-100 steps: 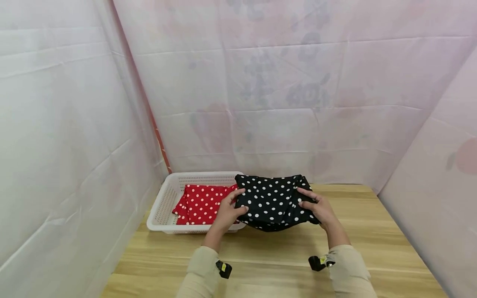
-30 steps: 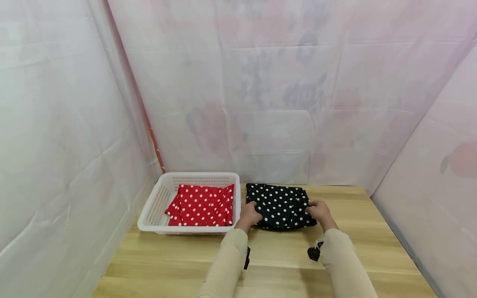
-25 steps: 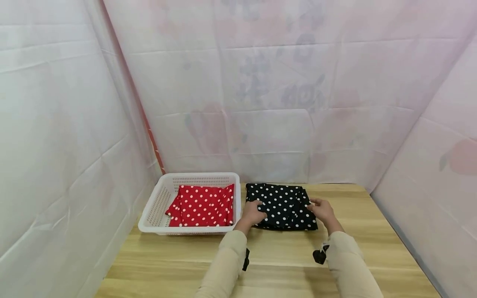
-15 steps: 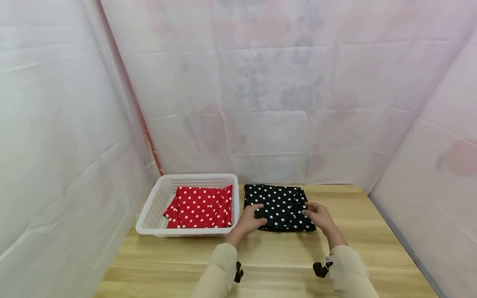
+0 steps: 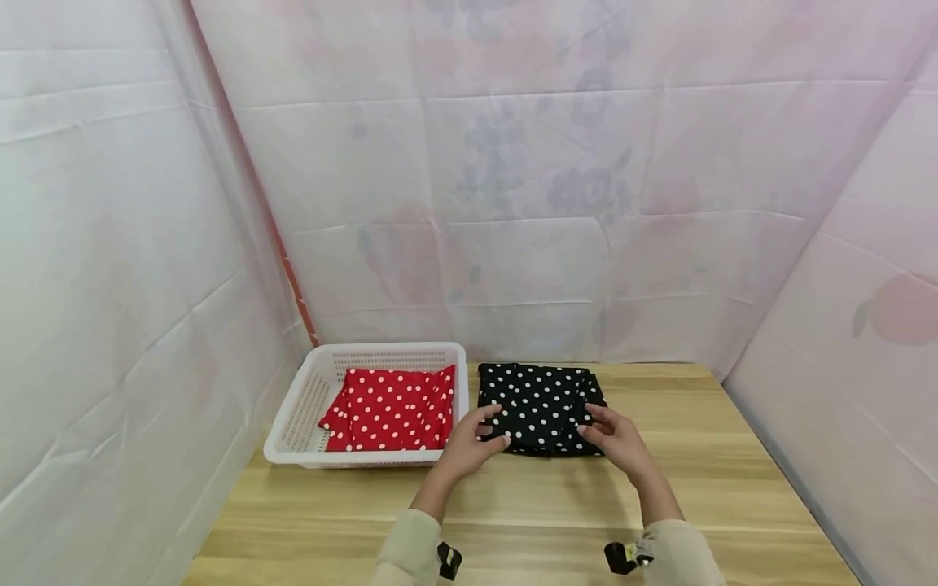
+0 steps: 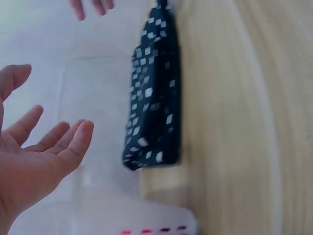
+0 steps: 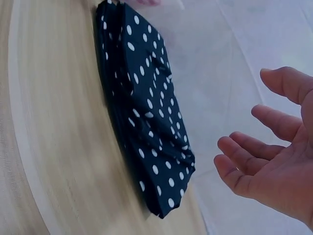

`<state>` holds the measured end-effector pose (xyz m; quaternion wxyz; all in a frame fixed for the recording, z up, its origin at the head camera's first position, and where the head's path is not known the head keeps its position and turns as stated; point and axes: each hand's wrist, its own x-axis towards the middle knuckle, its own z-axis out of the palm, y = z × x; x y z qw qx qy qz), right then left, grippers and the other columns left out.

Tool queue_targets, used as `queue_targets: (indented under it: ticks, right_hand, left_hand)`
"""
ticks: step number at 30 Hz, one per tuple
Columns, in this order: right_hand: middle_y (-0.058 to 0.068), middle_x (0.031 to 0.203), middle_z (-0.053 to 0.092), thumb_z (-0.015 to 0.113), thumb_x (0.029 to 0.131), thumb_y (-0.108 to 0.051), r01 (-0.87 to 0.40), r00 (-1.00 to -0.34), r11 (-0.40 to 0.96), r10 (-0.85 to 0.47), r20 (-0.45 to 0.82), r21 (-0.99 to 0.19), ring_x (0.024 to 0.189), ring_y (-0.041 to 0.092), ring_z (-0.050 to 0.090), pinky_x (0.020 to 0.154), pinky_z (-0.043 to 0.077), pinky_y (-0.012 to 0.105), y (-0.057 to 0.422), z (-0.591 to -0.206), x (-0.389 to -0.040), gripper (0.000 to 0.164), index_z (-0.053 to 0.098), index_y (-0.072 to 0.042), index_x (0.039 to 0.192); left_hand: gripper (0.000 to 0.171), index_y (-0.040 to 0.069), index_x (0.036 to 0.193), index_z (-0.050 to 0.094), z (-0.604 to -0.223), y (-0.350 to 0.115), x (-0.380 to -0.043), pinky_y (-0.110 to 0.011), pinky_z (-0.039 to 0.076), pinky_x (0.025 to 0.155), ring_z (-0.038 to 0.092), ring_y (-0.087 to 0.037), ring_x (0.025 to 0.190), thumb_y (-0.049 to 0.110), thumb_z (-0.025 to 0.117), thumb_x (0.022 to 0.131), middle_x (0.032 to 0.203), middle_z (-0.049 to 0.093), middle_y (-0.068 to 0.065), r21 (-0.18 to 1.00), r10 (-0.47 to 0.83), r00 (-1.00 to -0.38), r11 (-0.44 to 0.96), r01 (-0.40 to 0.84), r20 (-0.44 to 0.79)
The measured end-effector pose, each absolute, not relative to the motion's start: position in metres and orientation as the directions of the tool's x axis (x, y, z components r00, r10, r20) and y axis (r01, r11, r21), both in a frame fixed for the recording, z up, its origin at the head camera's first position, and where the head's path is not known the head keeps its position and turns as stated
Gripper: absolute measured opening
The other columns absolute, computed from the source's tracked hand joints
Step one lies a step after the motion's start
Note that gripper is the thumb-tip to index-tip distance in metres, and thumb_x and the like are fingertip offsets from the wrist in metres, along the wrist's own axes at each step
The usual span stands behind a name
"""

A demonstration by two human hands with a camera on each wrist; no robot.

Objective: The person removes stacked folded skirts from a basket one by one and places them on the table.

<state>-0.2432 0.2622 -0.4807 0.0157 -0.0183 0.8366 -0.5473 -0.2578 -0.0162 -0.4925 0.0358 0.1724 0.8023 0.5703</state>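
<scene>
A folded black cloth with white polka dots (image 5: 540,407) lies on the table beside the basket; its folded layers show in the right wrist view. My left hand (image 5: 466,446) hovers over the near left corner of the cloth, fingers spread and holding nothing. Above the cloth's right side is my right hand (image 5: 615,439), its fingers loosely bent and apart from the fabric. Both wrist views show a gap between each hand and the black cloth (image 6: 154,98). A red cloth with white dots (image 5: 396,409) lies folded inside the white basket (image 5: 366,458).
The basket stands at the back left of the wooden table (image 5: 528,521), close to the left sheet wall (image 5: 132,325). White printed sheeting (image 5: 528,260) rises behind the table, and another sheet (image 5: 865,391) borders the right side.
The black cloth, earlier held up in both hands beside the basket, now lies on the table. Both hands have let go and drawn back and up from it.
</scene>
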Motion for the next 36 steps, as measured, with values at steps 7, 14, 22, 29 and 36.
queue_targets:
  ticks: [7,14,22,29,36]
  right_hand:
    - [0.029,0.133,0.041,0.063,0.09,-0.019,-0.033,-0.994,0.39,-0.11,-0.011,-0.92,0.119,0.043,0.041,0.085,0.047,0.045,0.243,-0.473,-0.231,0.057,0.04,0.002,0.138]
    - [0.023,0.137,0.041,0.067,0.086,-0.021,-0.042,-0.99,0.361,-0.142,-0.01,-0.932,0.12,0.043,0.041,0.086,0.047,0.046,0.222,-0.47,-0.225,0.058,0.044,-0.002,0.136]
    - [0.017,0.135,0.045,0.069,0.085,-0.021,-0.047,-0.99,0.334,-0.142,-0.001,-0.941,0.12,0.04,0.042,0.086,0.047,0.044,0.196,-0.465,-0.225,0.055,0.049,-0.006,0.134]
    - [0.016,0.132,0.049,0.069,0.085,-0.019,-0.06,-0.984,0.29,-0.176,0.009,-0.955,0.118,0.038,0.046,0.088,0.046,0.045,0.167,-0.46,-0.228,0.051,0.053,-0.007,0.131]
    - [0.018,0.133,0.048,0.066,0.087,-0.019,-0.135,-0.96,0.268,-0.273,0.059,-0.954,0.117,0.038,0.046,0.088,0.046,0.044,0.14,-0.459,-0.239,0.051,0.05,-0.004,0.132]
  left_hand:
    - [0.056,0.013,0.134,0.05,-0.481,-0.041,-0.252,-0.047,0.048,0.084,0.05,-0.039,0.111,0.024,0.071,0.083,0.132,0.045,-0.015,0.921,0.287,-0.942,0.291,0.26,0.175]
    - [0.059,0.006,0.133,0.049,-0.481,-0.071,-0.247,-0.053,0.046,0.083,0.051,-0.042,0.107,0.017,0.072,0.08,0.126,0.049,-0.021,0.864,0.237,-0.938,0.38,0.329,0.253]
    - [0.061,0.012,0.135,0.048,-0.476,-0.099,-0.241,-0.053,0.044,0.088,0.046,-0.039,0.115,0.023,0.073,0.08,0.134,0.045,-0.014,0.888,0.144,-0.967,0.386,0.249,0.209]
    - [0.063,0.017,0.136,0.047,-0.475,-0.125,-0.239,-0.049,0.048,0.082,0.043,-0.04,0.12,0.027,0.074,0.08,0.136,0.043,-0.014,0.925,0.025,-0.99,0.354,0.14,0.141]
    - [0.064,0.018,0.139,0.043,-0.473,-0.153,-0.236,-0.052,0.047,0.082,0.037,-0.041,0.124,0.028,0.072,0.082,0.138,0.041,-0.015,0.938,-0.05,-0.992,0.336,0.089,0.112]
